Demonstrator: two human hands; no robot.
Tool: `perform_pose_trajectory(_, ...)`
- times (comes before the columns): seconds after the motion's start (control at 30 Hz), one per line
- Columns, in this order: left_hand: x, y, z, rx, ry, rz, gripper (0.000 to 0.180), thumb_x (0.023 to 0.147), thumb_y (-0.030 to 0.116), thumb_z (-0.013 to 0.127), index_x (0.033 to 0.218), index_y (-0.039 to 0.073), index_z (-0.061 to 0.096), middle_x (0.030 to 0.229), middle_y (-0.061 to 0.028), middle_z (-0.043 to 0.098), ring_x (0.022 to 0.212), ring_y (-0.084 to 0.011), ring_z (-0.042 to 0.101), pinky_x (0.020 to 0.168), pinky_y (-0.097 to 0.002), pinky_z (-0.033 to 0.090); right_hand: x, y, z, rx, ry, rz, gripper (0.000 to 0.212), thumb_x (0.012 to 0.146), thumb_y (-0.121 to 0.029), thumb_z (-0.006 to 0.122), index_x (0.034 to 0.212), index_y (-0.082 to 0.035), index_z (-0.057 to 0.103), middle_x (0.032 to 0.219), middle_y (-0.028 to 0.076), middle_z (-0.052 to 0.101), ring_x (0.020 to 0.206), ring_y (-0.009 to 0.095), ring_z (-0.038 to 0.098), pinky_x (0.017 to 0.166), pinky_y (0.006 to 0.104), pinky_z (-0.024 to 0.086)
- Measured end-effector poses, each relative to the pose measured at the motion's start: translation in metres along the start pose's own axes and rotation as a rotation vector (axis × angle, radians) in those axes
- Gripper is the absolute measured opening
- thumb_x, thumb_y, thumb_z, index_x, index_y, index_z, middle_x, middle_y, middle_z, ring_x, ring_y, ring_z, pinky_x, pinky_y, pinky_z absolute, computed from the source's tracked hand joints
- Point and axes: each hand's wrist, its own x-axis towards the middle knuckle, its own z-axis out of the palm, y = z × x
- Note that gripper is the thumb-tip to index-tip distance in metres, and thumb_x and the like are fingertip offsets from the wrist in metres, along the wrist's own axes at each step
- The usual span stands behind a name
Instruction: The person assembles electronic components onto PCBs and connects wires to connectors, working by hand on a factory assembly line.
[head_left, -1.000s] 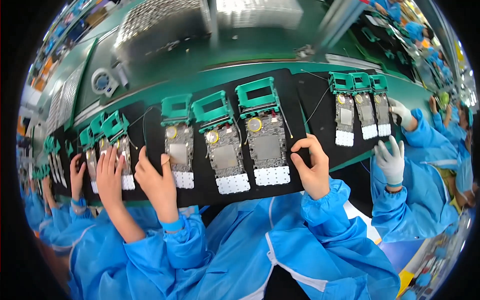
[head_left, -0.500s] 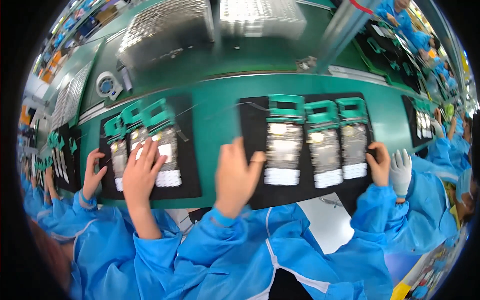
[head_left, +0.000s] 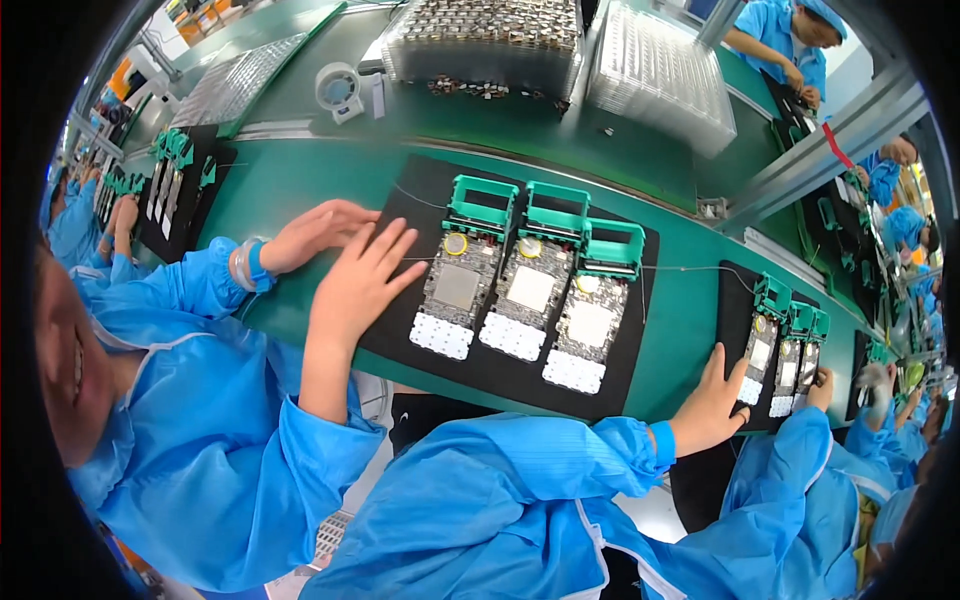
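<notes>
My left hand [head_left: 708, 402] is open at the near left part of a black mat [head_left: 736, 300], fingers apart and nothing between them. Its fingertips are close to the leftmost of three circuit boards [head_left: 760, 352] with green clip-like frames [head_left: 772, 294] at their far ends. My right hand [head_left: 821, 390] is small and partly hidden at the right; its loosely bent fingers are beside the rightmost board [head_left: 808, 364], and I see nothing in them. Whether it touches that board is too small to tell. A thin wire [head_left: 690, 268] runs left from the mat.
Left of me, a co-worker's hands [head_left: 362, 278] are beside another black mat [head_left: 640, 350] with three similar boards [head_left: 517, 285]. Clear plastic trays [head_left: 660, 75] are stacked at the back near a white tape roll [head_left: 339, 90]. A metal post [head_left: 800, 140] rises at the right.
The view has swung left, so my mat and hands now appear further right and smaller. The co-worker's hand has come off the boards to their left side. My hands stay beside my boards.
</notes>
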Motion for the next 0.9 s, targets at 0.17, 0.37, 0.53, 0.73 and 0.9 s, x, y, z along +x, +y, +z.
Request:
perform_pose_trajectory(0.17,-0.041,0.026,-0.061,0.052,-0.065,0.152,0.054,0.083,0.019,0.059,0.129,0.002,0.037,0.139,-0.0268,0.025,0.126,-0.0413,0.031,0.101,-0.0431,0.034,-0.027,-0.067,0.012,0.039,0.338,-0.344,0.052,0.071,0.015,0.037,0.120,0.001,0.049,0.114,0.016,0.055,0.106,0.025,0.054,0.093,0.0334,0.040)
perform_pose_trajectory(0.37,-0.086,0.037,-0.217,0.363,0.496,-0.015,0.033,0.078,0.015,0.064,0.108,0.003,0.057,0.103,-0.0137,0.057,0.104,-0.0311,0.050,0.086,-0.0377,0.044,-0.110,-0.426,0.070,0.113,0.197,-0.581,0.022,0.088,-0.007,0.055,0.108,-0.001,0.059,0.107,0.008,0.061,0.099,0.015,0.057,0.085,0.0274,0.045)
perform_pose_trajectory(0.53,-0.108,0.001,-0.284,0.798,0.787,-0.155,0.038,0.082,0.020,0.063,0.113,0.002,0.054,0.111,-0.0156,0.052,0.104,-0.0323,0.048,0.088,-0.0398,0.040,-0.058,-0.568,0.227,0.087,-0.519,-0.761,0.029,0.084,-0.015,0.062,0.110,-0.001,0.059,0.102,0.008,0.064,0.094,0.016,0.061,0.082,0.0281,0.048)
perform_pose_trajectory(0.73,-0.127,-0.013,-0.291,0.614,0.804,-0.175,0.019,0.081,0.015,0.063,0.097,0.005,0.059,0.105,-0.0115,0.054,0.099,-0.0295,0.050,0.085,-0.0378,0.041,-0.026,-0.602,0.361,-0.374,-0.409,-0.736,0.026,0.073,-0.024,0.069,0.094,-0.009,0.065,0.094,0.013,0.065,0.089,0.033,0.061,0.080,0.0419,0.049)
perform_pose_trajectory(0.9,-0.120,-0.003,-0.282,0.655,0.727,-0.174,0.015,0.079,0.013,0.064,0.091,0.005,0.059,0.093,-0.0092,0.056,0.088,-0.0270,0.053,0.076,-0.0364,0.040,-0.020,-0.597,0.348,-0.259,-0.147,-0.764,0.017,0.073,-0.021,0.068,0.087,-0.012,0.065,0.093,0.013,0.065,0.087,0.033,0.061,0.080,0.0415,0.049)
